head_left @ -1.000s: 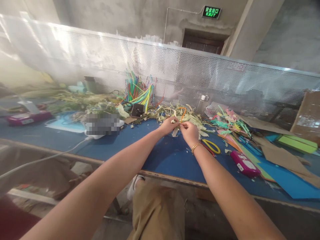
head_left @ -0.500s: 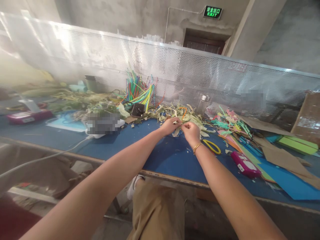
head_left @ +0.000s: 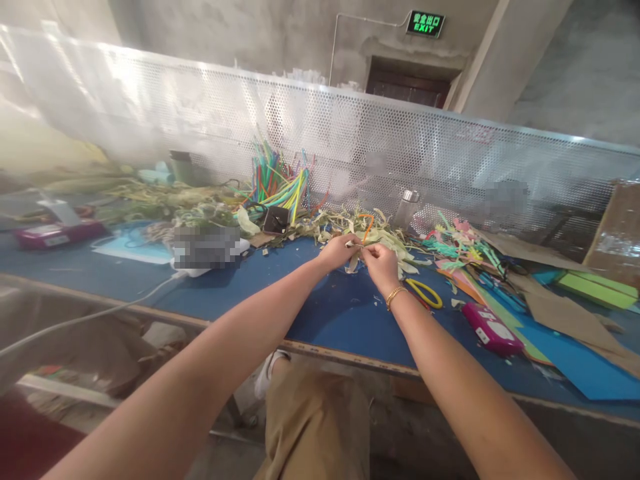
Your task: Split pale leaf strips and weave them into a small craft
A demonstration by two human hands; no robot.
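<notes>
My left hand (head_left: 341, 252) is closed in a pinch on a pale husk strip (head_left: 354, 245) above the blue table. My right hand (head_left: 381, 264), with a gold bracelet at its wrist, meets it fingertip to fingertip and pinches the same small piece. The fingers cover most of the strip. Loose pale husk strips (head_left: 397, 248) lie in a heap just behind both hands, with a bent orange stick (head_left: 368, 227) among them. To the right of my right hand lies a yellow loop-handled tool (head_left: 425, 293), probably scissors.
Colourful pipe cleaners (head_left: 280, 177) stand behind, left of a glass bottle (head_left: 406, 210). A magenta box (head_left: 491, 329), coloured paper (head_left: 575, 360) and cardboard (head_left: 565, 313) lie right. A white cable (head_left: 125, 307) hangs over the left table edge. A perforated metal screen (head_left: 340, 133) closes the back.
My right fingertips have shifted very slightly beside the left ones, and a little more of the pale strip shows between them. Everything else stays in place.
</notes>
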